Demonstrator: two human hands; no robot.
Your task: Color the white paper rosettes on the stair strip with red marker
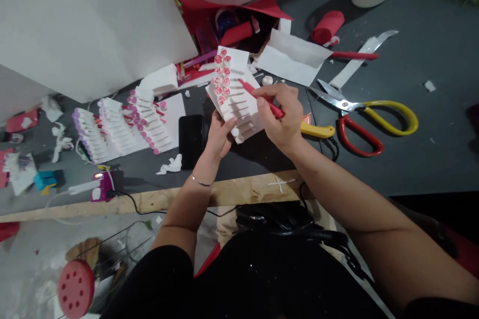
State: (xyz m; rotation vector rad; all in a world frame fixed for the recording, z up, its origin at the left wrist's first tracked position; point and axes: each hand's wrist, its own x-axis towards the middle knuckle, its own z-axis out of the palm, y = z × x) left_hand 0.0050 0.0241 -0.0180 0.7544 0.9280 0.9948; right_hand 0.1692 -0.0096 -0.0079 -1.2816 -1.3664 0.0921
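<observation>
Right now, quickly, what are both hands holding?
Left hand: closed, holding the white card with small flowers.
Right hand: closed, holding a red pen.

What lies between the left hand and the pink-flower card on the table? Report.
Head view: the black phone lies between the left hand and that card.

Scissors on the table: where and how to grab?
Take the scissors, probably by the yellow handle, coming from the right. Its wide loop lies uncovered on that side, spread apart from the red handle, while the blades point left, away from the grip.
</observation>
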